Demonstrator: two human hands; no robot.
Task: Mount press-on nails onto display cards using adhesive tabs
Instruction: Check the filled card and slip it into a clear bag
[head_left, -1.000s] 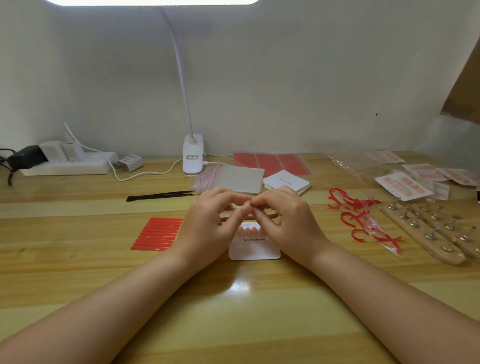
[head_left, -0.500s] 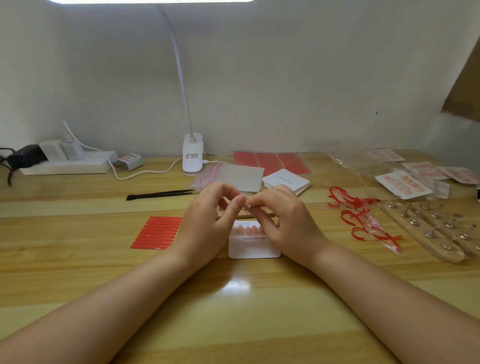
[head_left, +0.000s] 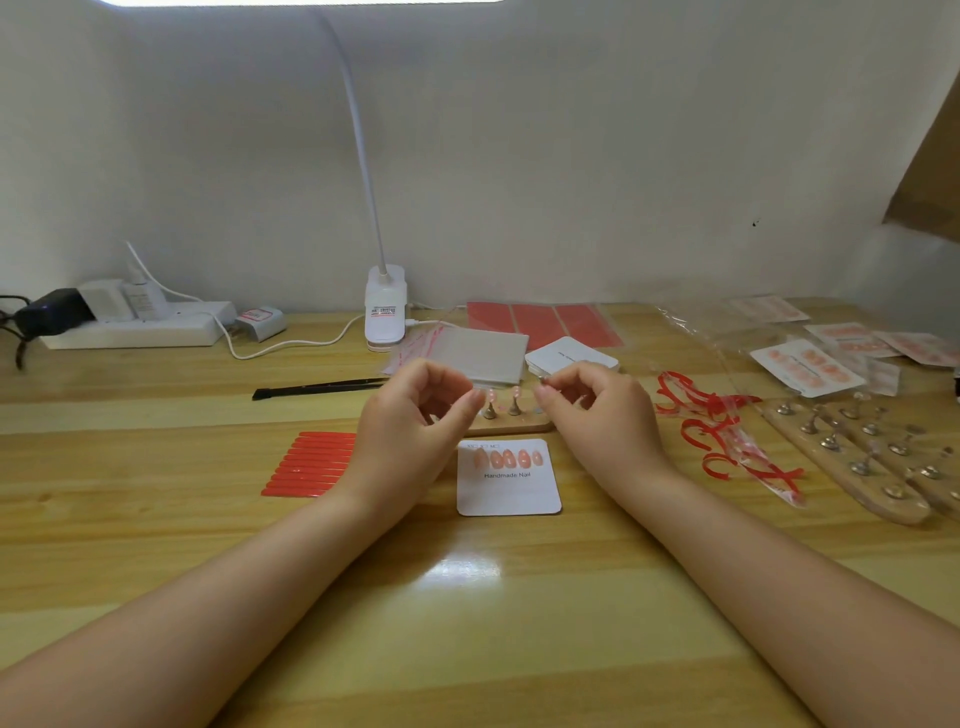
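Head view. A white card (head_left: 508, 486) printed "Handmade Nail" lies flat on the wooden surface (head_left: 467, 623), centred between the forearms, probably so that both hands reach it equally. Five pink nails (head_left: 508, 459) sit in a row along its upper part; the lower part is bare. Just behind the card lies a wooden stand (head_left: 511, 427), where two metal pegs show between the hands, the left peg bearing a pale nail. The left hand (head_left: 415, 415) hovers above the stand's left end with fingers curled, thumb and forefinger close together; whether this grip holds anything cannot be told. The right hand (head_left: 597, 410) is likewise curled, its fingertips apparently pinching something small; it is too small to identify. Red strips (head_left: 311, 464) lie left of the card, near the left hand. The stand's ends are hidden behind both hands.
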